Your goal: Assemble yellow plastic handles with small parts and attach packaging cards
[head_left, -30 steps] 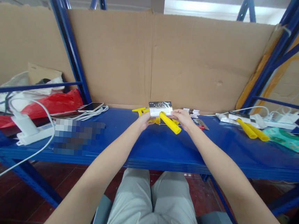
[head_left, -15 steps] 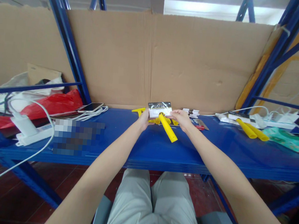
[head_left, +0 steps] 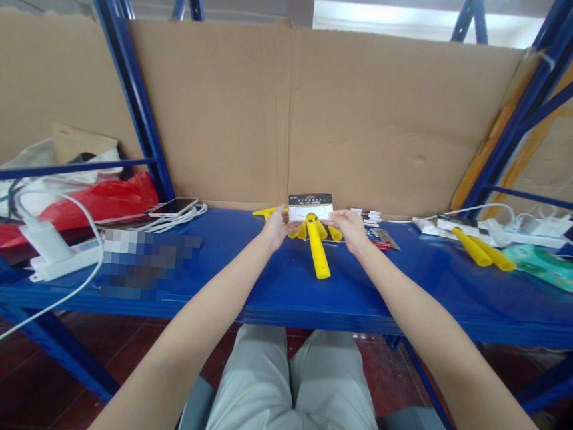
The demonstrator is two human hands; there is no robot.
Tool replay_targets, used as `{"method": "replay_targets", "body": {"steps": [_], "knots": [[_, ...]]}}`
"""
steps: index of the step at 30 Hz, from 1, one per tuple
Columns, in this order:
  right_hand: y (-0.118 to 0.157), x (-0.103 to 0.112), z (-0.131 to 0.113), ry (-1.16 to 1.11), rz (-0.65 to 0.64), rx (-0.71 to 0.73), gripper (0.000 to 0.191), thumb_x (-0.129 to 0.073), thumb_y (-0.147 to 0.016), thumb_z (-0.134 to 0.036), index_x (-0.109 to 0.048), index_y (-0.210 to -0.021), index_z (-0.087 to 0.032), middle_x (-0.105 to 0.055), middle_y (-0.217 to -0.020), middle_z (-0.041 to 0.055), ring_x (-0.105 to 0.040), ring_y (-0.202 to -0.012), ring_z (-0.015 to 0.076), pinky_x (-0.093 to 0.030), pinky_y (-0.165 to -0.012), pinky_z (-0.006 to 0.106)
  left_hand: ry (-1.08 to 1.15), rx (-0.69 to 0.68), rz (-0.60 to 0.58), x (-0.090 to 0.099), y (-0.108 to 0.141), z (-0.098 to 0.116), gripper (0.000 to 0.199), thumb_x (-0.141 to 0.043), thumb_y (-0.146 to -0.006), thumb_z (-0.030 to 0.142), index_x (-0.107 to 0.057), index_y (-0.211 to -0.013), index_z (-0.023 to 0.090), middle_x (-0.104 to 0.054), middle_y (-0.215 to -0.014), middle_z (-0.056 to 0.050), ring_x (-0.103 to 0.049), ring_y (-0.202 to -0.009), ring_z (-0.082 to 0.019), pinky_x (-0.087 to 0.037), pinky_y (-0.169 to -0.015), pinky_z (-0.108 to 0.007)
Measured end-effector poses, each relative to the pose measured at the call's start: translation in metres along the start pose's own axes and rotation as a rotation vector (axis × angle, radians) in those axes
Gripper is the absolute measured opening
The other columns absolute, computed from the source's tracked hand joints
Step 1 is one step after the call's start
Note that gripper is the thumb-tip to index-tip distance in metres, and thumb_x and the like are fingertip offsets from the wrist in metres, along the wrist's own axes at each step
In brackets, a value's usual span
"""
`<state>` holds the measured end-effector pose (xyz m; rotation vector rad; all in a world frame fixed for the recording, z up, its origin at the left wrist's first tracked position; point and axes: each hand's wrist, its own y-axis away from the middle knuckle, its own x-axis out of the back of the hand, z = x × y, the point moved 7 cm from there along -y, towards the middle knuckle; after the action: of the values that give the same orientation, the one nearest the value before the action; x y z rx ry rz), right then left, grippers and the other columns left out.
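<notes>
Both my hands hold up a black-and-white printed card (head_left: 299, 199) fitted at the head of a yellow-handled tool (head_left: 318, 252). The tool's head is hidden by the card, and its tapered handle points down toward me. My left hand (head_left: 276, 227) is closed at the card's left end. At the right end, my right hand (head_left: 348, 227) pinches the card's edge between thumb and fingers. Several more yellow handles (head_left: 335, 234) lie behind on the blue shelf, partly covered. Beside my left hand shows a T-shaped yellow tool (head_left: 263, 211).
Stacked white-and-black cards (head_left: 367, 215) and a red-and-blue packet (head_left: 382, 239) lie right of my hand. Two yellow handles (head_left: 484, 251) and a green packet (head_left: 553, 267) rest farther right. On the left are a phone (head_left: 174, 206), white cables (head_left: 180, 218) and a power strip (head_left: 64, 259).
The card has shifted slightly right and turned more upright and level. The yellow handle has swung left to point almost straight toward me. Both hands keep their hold.
</notes>
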<state>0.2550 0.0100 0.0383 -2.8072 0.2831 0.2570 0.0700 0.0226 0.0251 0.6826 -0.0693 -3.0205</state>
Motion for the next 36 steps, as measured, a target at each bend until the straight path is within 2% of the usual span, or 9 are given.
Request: {"method": "replay_targets", "body": {"steps": [4,7,9,12,16,21,24,28,36], "knots": [[-0.001,0.005,-0.001,-0.032,0.056,0.015,0.022,-0.057,-0.08,0.001,-0.057,-0.065,-0.016,-0.067,-0.062,-0.0018,-0.068,-0.058,0.0089,-0.057,-0.078,0.024,-0.054,0.035,0.012,0.002,0.002,-0.001,0.013,-0.05,-0.087,0.028,-0.052,-0.093,0.017,-0.062,-0.075,-0.005,-0.067,-0.063,-0.017,-0.053,-0.057,-0.026],[-0.003,0.008,-0.002,-0.04,0.087,0.034,0.022,-0.058,-0.081,-0.001,-0.056,-0.065,-0.016,-0.067,-0.061,-0.0022,-0.068,-0.06,0.0098,-0.057,-0.079,0.025,-0.236,0.082,-0.112,-0.006,0.005,-0.008,0.014,-0.057,-0.085,0.029,-0.054,-0.089,0.016,-0.064,-0.072,-0.007,-0.064,-0.056,-0.017,-0.052,-0.054,-0.028],[-0.004,0.01,-0.002,-0.038,0.097,0.045,0.021,-0.059,-0.08,-0.002,-0.056,-0.066,-0.017,-0.066,-0.061,-0.0021,-0.069,-0.064,0.0112,-0.057,-0.079,0.027,-0.395,0.029,-0.223,-0.015,0.01,-0.012,0.02,-0.068,-0.078,0.029,-0.054,-0.085,0.017,-0.066,-0.072,-0.008,-0.064,-0.055,-0.017,-0.052,-0.054,-0.028],[-0.005,0.011,-0.001,-0.036,0.101,0.046,0.021,-0.059,-0.08,-0.003,-0.055,-0.065,-0.017,-0.066,-0.061,-0.002,-0.07,-0.065,0.0117,-0.058,-0.079,0.027,-0.543,-0.143,-0.229,-0.023,0.016,-0.014,0.039,-0.082,-0.064,0.024,-0.046,-0.079,0.019,-0.063,-0.071,-0.003,-0.064,-0.06,-0.015,-0.051,-0.055,-0.025],[-0.006,0.011,0.001,-0.04,0.092,0.044,0.02,-0.06,-0.079,-0.003,-0.056,-0.065,-0.017,-0.066,-0.062,-0.002,-0.068,-0.061,0.0103,-0.057,-0.079,0.027,-0.516,-0.235,-0.246,-0.032,0.023,-0.019,0.052,-0.086,-0.056,0.017,-0.042,-0.084,0.019,-0.061,-0.092,-0.004,-0.064,-0.068,-0.013,-0.055,-0.063,-0.029],[-0.007,0.012,0.002,-0.027,0.077,0.061,0.019,-0.067,-0.075,-0.007,-0.055,-0.064,-0.017,-0.066,-0.064,-0.0024,-0.068,-0.06,0.01,-0.058,-0.079,0.027,-0.435,-0.228,-0.265,-0.033,0.024,-0.019,0.069,-0.086,-0.049,0.007,-0.047,-0.104,0.02,-0.055,-0.114,-0.008,-0.063,-0.08,-0.014,-0.055,-0.076,-0.036],[-0.006,0.012,0.0,-0.037,0.076,0.074,0.019,-0.067,-0.075,-0.008,-0.054,-0.065,-0.018,-0.066,-0.064,-0.0036,-0.067,-0.061,0.0097,-0.059,-0.078,0.027,-0.428,-0.23,-0.306,-0.035,0.025,-0.019,0.082,-0.086,-0.047,0.007,-0.047,-0.117,0.022,-0.052,-0.123,-0.009,-0.063,-0.084,-0.015,-0.054,-0.078,-0.037],[-0.004,0.014,-0.002,-0.052,0.094,0.081,0.018,-0.063,-0.075,-0.007,-0.054,-0.064,-0.019,-0.063,-0.062,-0.0057,-0.066,-0.058,0.0085,-0.059,-0.075,0.026,-0.455,-0.233,-0.346,-0.038,0.028,-0.019,0.092,-0.085,-0.049,0.008,-0.044,-0.13,0.024,-0.051,-0.129,-0.012,-0.063,-0.084,-0.015,-0.055,-0.077,-0.035],[-0.009,0.019,0.001,-0.011,0.141,0.086,0.015,-0.068,-0.071,-0.01,-0.056,-0.065,-0.018,-0.061,-0.062,-0.0061,-0.065,-0.056,0.0085,-0.058,-0.075,0.026,-0.427,-0.224,-0.375,-0.038,0.031,-0.017,0.102,-0.085,-0.047,0.004,-0.045,-0.138,0.026,-0.051,-0.134,-0.013,-0.059,-0.104,-0.023,-0.053,-0.084,-0.034]]}}
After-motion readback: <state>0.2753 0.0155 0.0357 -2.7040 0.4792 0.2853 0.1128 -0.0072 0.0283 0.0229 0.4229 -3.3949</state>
